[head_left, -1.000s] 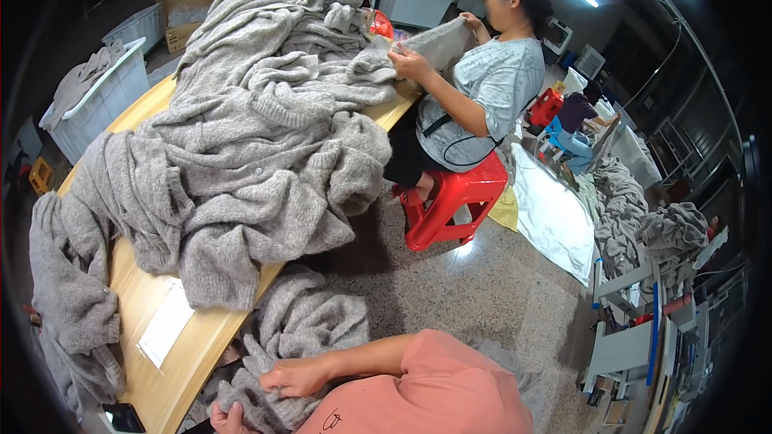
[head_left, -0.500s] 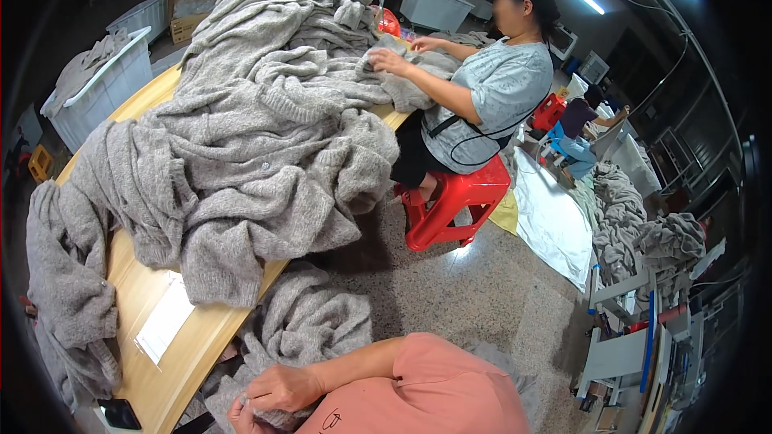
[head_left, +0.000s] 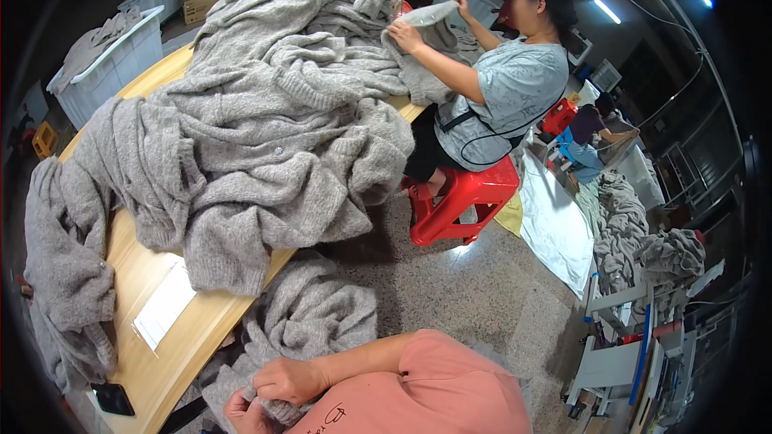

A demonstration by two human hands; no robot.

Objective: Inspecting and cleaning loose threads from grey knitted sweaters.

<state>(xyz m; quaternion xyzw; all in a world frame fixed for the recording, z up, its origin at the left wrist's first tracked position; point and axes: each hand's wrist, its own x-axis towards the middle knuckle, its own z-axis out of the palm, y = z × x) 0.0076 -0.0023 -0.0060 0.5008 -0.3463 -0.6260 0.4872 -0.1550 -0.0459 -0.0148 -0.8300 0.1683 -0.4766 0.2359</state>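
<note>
Low in the view, my right hand [head_left: 287,379] is closed, with its fingertips pinched at a grey knit garment [head_left: 314,313] that hangs bunched in my lap beside the table edge. Just to its left and lower, my left hand [head_left: 245,412] is closed on the same knit, partly cut off by the bottom edge. The two sets of fingertips nearly meet. Whether a small tool sits between them is too small to tell. Above, a big heap of similar grey knitwear [head_left: 241,145] covers much of the wooden table [head_left: 133,261].
A paper sheet [head_left: 163,304] and a dark phone [head_left: 112,399] lie on the table. Across from me a co-worker [head_left: 515,80] on a red stool [head_left: 474,197] handles a grey knit piece. White bins [head_left: 112,64] stand at the left; machine frames [head_left: 615,362] at the right.
The co-worker has lifted and spread a knit piece off the table. My view has shifted slightly; my hands stay close together at the garment.
</note>
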